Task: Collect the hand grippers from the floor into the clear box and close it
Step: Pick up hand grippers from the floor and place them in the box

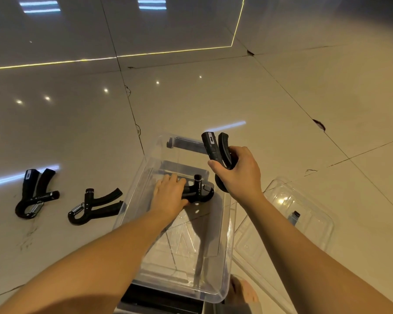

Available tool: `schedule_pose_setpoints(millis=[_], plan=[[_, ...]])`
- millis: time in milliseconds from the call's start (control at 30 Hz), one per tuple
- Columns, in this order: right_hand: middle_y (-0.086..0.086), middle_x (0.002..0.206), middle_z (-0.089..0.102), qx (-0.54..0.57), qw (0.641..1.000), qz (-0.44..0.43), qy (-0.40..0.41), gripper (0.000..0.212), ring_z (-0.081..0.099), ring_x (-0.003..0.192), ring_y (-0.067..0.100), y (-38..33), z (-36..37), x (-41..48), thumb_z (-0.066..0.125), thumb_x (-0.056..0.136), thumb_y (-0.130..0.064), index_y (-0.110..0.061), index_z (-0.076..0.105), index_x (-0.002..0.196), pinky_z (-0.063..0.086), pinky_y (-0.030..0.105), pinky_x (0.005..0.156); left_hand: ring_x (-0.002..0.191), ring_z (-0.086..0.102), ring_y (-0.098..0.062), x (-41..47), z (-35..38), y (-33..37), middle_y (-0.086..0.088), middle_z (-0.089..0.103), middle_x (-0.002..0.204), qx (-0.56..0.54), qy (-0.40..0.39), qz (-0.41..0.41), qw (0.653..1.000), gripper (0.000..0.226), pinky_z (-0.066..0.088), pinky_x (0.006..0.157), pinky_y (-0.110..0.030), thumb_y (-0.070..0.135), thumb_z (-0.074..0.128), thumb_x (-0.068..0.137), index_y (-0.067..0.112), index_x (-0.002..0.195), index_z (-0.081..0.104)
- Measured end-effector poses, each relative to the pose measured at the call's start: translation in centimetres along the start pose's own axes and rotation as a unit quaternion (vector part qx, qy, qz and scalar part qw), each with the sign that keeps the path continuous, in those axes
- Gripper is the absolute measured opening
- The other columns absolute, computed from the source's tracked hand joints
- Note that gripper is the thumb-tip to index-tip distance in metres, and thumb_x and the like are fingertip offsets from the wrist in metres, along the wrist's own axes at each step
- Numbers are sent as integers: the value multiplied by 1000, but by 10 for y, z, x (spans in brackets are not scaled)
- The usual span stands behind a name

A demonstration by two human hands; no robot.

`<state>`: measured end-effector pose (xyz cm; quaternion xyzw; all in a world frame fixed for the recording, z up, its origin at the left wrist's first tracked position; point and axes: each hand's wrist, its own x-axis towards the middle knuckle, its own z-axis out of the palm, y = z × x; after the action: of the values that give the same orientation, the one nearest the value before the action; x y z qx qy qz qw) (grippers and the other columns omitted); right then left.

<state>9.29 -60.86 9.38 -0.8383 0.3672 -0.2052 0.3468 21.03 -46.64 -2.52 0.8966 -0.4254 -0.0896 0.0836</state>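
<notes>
Our right hand (238, 172) curls tightly round the looped end of a glossy black plastic hand gripper (213, 147). Its handles are nearly together, pointing to 12 o'clock above the far-right rim of the clear rectangular plastic box (133, 198). Inside the box, our left hand (168, 196) lies on a second black hand gripper (200, 191); fingers and thumb seem to pinch its hidden handles. At the box's 9 o'clock, on the shiny tiled floor (213, 98), lie a V-shaped black gripper with chrome coil spring (93, 206) and a farther twin gripper (35, 193). The clear moulded lid (315, 223) lies at 3 o'clock.
</notes>
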Motion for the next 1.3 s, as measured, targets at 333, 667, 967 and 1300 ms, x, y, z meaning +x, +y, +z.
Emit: schedule_pose_setpoints(millis=[333,667,967,1300], plan=[[-9,104,58,24,1000,15,-4,46,57,92,8,-3,-5,0,76,82,-47,-24,62,119,46,26,78,112,53,-21,0,-12,-4,-1,63,116,-6,32,41,999,26,42,97,-36,23,69,91,20,117,66],[-8,108,58,32,999,13,-8,50,59,96,10,-1,-4,0,77,82,-47,-22,62,123,49,27,82,95,63,-26,8,3,-3,-8,61,110,30,-54,20,998,18,51,77,-37,7,64,88,14,104,70],[-9,105,59,25,1000,5,-6,50,58,93,8,2,-3,2,77,81,-48,-23,62,122,46,23,76,83,60,-19,7,16,-5,-6,65,98,-250,35,-163,954,18,46,73,-26,16,80,83,11,96,68],[-9,107,58,12,1000,-3,-7,52,58,94,8,3,-1,2,77,80,-48,-22,62,123,44,18,73,87,51,-19,7,13,2,-6,50,111,-312,-2,-228,922,21,39,75,-27,20,78,85,10,97,63]])
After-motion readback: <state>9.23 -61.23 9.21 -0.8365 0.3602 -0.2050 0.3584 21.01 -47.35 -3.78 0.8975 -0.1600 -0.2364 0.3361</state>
